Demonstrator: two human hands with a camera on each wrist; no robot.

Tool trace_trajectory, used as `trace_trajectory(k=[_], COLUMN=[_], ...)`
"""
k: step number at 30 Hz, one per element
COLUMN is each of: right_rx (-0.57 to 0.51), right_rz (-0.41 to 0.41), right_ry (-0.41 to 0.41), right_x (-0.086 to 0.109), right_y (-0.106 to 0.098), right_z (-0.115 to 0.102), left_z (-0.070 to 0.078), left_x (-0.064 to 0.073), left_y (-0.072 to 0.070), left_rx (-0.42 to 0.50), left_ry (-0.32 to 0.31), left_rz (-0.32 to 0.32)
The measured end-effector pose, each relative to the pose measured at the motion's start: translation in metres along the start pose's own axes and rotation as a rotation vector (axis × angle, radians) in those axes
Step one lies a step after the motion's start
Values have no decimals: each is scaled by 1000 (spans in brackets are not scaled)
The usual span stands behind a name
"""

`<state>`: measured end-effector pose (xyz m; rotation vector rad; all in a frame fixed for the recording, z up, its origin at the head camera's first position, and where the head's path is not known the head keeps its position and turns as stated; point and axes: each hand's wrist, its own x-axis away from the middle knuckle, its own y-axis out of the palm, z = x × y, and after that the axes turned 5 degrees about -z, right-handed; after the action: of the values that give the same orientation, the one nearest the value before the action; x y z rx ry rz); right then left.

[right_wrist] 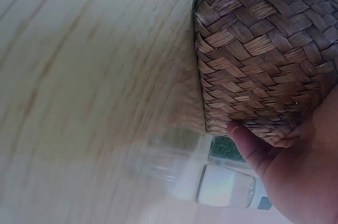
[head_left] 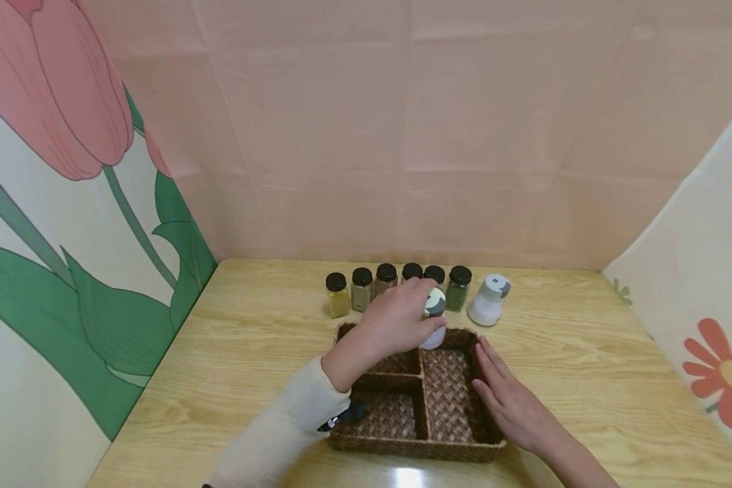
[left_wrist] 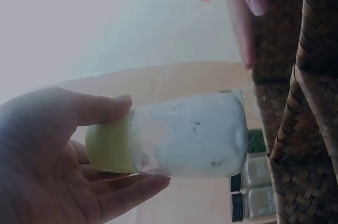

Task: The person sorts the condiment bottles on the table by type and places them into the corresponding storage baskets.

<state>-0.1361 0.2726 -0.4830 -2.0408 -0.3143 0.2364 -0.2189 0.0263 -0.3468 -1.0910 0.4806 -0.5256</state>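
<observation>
My left hand grips a seasoning shaker by its yellow-green lid, thumb on one side and fingers on the other. The shaker's clear body has white contents, and it hangs over the far end of the basket's long right compartment. My right hand lies along the outer right wall of the brown woven basket, its fingers straight and reaching the rim. Behind the basket, to the right, stands a second shaker with white contents and a grey-and-white lid.
Several square spice jars with black lids stand in a row behind the basket, from a yellow one to a green one. Dividers split the basket into compartments. A pink cloth hangs behind the wooden table.
</observation>
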Motion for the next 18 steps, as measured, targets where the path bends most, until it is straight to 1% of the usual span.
trace_trajectory(k=[5, 14, 18], right_rx=[1, 12, 10], right_rz=[5, -35, -46], right_ry=[-10, 30, 35], right_x=[0, -4, -4], right_y=[0, -2, -3], right_z=[1, 1, 1], left_z=[4, 9, 10], left_x=[-5, -16, -18], left_y=[6, 22, 28], left_rx=[-4, -21, -57], left_ry=[25, 37, 42], left_rz=[5, -31, -35])
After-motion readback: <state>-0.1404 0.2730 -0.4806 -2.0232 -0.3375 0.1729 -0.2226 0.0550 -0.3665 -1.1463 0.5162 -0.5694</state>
